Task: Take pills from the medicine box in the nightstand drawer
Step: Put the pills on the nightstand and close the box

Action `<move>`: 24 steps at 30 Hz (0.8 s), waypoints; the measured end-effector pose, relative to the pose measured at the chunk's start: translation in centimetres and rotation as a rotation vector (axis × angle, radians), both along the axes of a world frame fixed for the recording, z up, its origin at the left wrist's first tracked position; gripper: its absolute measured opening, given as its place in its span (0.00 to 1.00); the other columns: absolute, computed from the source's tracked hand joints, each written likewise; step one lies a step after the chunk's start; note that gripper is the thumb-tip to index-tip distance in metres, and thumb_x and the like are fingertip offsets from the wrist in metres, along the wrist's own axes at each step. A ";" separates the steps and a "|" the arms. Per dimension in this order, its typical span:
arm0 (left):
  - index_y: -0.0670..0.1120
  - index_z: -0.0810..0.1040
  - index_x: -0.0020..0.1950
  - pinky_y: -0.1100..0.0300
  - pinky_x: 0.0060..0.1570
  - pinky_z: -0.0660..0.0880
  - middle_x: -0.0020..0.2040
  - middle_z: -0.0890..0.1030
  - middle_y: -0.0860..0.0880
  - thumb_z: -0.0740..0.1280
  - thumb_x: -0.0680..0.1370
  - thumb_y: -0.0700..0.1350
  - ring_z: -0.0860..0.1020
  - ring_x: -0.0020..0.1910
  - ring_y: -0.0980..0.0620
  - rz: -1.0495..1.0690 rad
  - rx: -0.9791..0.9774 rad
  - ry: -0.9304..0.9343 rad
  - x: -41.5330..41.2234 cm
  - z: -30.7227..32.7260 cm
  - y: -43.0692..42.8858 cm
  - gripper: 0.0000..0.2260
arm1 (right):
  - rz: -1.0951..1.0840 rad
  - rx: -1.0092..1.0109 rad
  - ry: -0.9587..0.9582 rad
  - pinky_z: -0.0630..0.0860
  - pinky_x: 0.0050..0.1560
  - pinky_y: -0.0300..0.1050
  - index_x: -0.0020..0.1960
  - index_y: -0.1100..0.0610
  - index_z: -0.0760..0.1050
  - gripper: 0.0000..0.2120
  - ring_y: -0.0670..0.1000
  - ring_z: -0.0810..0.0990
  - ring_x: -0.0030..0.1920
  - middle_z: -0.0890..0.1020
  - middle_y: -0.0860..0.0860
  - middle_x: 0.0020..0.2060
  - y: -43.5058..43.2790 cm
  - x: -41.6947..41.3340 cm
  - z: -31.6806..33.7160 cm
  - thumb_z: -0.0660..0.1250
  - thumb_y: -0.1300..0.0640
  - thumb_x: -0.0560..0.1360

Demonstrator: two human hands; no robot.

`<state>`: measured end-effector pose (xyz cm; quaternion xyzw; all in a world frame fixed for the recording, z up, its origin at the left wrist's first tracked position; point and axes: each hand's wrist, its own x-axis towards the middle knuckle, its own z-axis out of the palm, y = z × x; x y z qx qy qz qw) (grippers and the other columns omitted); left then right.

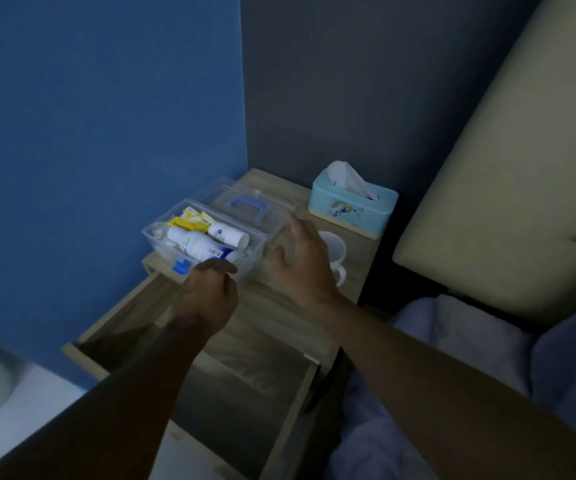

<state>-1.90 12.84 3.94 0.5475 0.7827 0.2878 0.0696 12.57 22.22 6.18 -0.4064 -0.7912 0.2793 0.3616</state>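
A clear plastic medicine box [160, 244] stands on the wooden nightstand [279, 289], its lid [245, 206] with a blue handle lying flat behind it. Inside lie two white bottles [196, 244] and yellow packets [189, 220]. My left hand [206, 296] rests at the box's near rim, fingers curled; whether it grips the rim I cannot tell. My right hand [303, 261] hovers open just right of the box, above the tabletop. Below, the nightstand drawer [290, 420] is pulled out.
A white mug [336, 251] sits right behind my right hand. A light-blue tissue box [352, 209] stands at the back right. Blue wall on the left, cream headboard [504, 168] and bedding [452, 341] on the right.
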 end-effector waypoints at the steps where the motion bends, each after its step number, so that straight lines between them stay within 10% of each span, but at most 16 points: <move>1: 0.39 0.82 0.56 0.46 0.52 0.77 0.53 0.81 0.37 0.63 0.76 0.37 0.80 0.51 0.39 0.011 0.004 0.024 -0.9 0.3 -0.1 0.12 | 0.028 -0.051 -0.014 0.70 0.70 0.44 0.77 0.57 0.61 0.31 0.51 0.70 0.72 0.73 0.55 0.71 0.1 -1.0 0.1 0.66 0.61 0.76; 7: 0.38 0.75 0.65 0.45 0.56 0.74 0.61 0.75 0.36 0.63 0.75 0.37 0.75 0.58 0.35 0.072 -0.012 0.111 -5.2 -0.1 -0.7 0.19 | 0.035 -0.273 -0.134 0.71 0.71 0.55 0.81 0.52 0.50 0.36 0.55 0.68 0.75 0.66 0.54 0.77 1.1 -5.8 -2.0 0.65 0.53 0.79; 13: 0.40 0.49 0.79 0.52 0.77 0.48 0.80 0.48 0.40 0.56 0.80 0.42 0.48 0.80 0.44 0.021 -0.242 0.218 -7.6 -3.5 -0.4 0.29 | -0.277 -0.581 0.051 0.72 0.57 0.43 0.78 0.62 0.58 0.31 0.59 0.74 0.70 0.70 0.61 0.74 4.3 -9.3 -3.9 0.62 0.50 0.80; 24: 0.41 0.47 0.80 0.52 0.76 0.45 0.81 0.47 0.42 0.55 0.80 0.44 0.47 0.80 0.45 -0.011 -0.287 0.226 -8.4 -4.8 -0.5 0.30 | -0.538 -0.810 0.343 0.72 0.53 0.44 0.71 0.63 0.68 0.27 0.59 0.77 0.66 0.75 0.59 0.69 9.2 -11.3 -3.4 0.66 0.51 0.77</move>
